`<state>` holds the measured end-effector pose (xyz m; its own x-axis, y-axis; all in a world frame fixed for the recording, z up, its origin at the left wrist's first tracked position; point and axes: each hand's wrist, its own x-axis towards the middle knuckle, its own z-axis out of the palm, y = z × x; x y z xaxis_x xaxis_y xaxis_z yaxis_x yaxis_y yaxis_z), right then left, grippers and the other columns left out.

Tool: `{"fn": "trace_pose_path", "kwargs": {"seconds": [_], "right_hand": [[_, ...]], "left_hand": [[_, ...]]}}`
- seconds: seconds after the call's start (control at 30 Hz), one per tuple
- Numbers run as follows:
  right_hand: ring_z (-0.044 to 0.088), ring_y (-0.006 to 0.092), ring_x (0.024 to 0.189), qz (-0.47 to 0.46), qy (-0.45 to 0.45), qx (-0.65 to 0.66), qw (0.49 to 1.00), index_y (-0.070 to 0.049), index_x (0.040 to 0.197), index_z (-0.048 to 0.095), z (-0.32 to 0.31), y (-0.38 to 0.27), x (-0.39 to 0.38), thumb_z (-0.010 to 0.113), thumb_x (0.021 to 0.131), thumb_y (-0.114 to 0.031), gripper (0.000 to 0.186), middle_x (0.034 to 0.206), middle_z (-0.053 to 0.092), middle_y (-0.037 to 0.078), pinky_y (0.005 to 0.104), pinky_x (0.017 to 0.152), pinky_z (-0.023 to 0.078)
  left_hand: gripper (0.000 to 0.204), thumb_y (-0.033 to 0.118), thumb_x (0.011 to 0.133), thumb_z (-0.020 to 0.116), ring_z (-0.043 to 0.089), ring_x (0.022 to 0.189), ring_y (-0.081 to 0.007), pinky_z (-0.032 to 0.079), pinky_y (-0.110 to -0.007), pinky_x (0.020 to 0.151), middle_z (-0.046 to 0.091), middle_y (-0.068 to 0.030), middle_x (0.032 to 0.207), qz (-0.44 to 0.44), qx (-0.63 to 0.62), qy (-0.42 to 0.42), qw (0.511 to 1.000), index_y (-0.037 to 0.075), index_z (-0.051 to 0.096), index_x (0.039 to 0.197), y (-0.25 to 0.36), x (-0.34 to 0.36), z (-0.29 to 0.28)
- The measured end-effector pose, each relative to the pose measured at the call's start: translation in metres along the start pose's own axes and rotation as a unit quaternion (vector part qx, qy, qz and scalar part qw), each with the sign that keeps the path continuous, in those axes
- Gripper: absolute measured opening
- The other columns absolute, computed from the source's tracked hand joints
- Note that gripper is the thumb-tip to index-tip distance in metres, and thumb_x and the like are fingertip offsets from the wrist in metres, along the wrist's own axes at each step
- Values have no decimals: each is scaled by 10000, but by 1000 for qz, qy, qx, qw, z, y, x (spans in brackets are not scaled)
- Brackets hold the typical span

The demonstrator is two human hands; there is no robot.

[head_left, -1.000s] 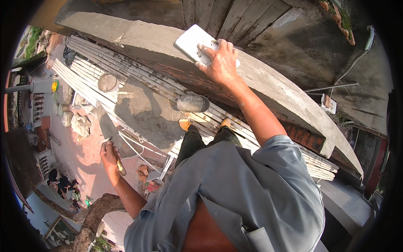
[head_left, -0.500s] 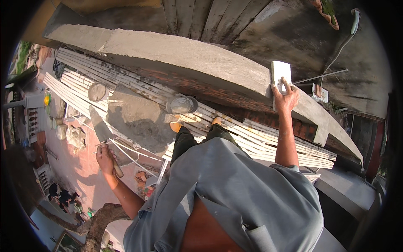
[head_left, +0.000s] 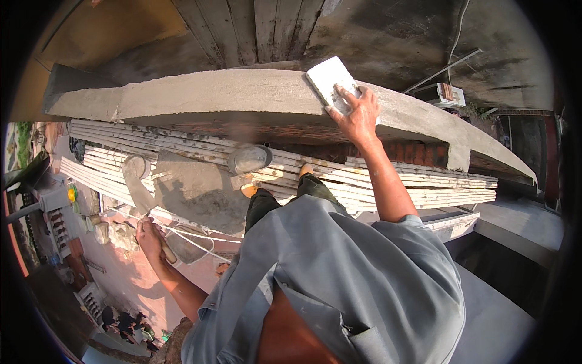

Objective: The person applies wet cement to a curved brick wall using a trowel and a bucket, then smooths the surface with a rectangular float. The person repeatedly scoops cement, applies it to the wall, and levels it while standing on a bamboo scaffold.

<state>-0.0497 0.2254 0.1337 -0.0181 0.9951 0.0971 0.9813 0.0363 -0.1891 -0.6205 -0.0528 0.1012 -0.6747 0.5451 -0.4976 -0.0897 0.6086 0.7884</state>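
Observation:
My right hand (head_left: 359, 115) grips a white rectangular float (head_left: 329, 77), its fingers spread over the block and its handle hidden. The float rests on the grey mortar-coated top of a long curved wall (head_left: 212, 91). Lower at the left, my left hand (head_left: 149, 238) is closed around the handle of a pointing trowel (head_left: 138, 189). Its metal blade points up and away, smeared with grey, clear of the wall. A board spread with wet mortar (head_left: 197, 185) lies between the trowel and my feet.
I stand on a scaffold of long pale poles (head_left: 388, 191) beside the wall. A mortar-stained bucket (head_left: 250, 159) is near my left foot, and a round container (head_left: 137, 165) sits farther left. Far below lies a reddish paved yard (head_left: 124, 276) with sacks (head_left: 121, 235).
The float in my right hand has slid left along the wall top and turned at a slant. My left hand keeps the trowel nearly in place. The whole view has rotated slightly.

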Motion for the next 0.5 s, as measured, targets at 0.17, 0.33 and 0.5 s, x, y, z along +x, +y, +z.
{"fn": "trace_pose_path", "kwargs": {"seconds": [0.17,0.33,0.5], "right_hand": [[487,422,1336,243,23,-98,965,-353,1404,671,-47,189,-27,789,822,-579,636,1375,542,227,601,1104,384],[497,424,1350,428,30,-118,896,-419,1425,636,-80,277,-45,770,774,-678,713,1370,569,212,619,1065,437],[493,424,1325,167,18,-56,984,-344,1422,660,-29,168,-39,842,809,-482,654,1389,529,230,610,1082,418]], "left_hand": [[272,337,1085,530,535,533,-119,432,-263,467,554,-20,702,12,-1,-47,999,77,591,1030,16,3,26],[270,332,1066,559,530,520,-108,423,-256,459,552,-7,685,23,5,-36,999,77,601,987,22,-2,31],[280,327,1066,553,531,511,-102,424,-262,456,564,-12,681,7,23,1,1000,68,608,976,3,-4,8]]}}
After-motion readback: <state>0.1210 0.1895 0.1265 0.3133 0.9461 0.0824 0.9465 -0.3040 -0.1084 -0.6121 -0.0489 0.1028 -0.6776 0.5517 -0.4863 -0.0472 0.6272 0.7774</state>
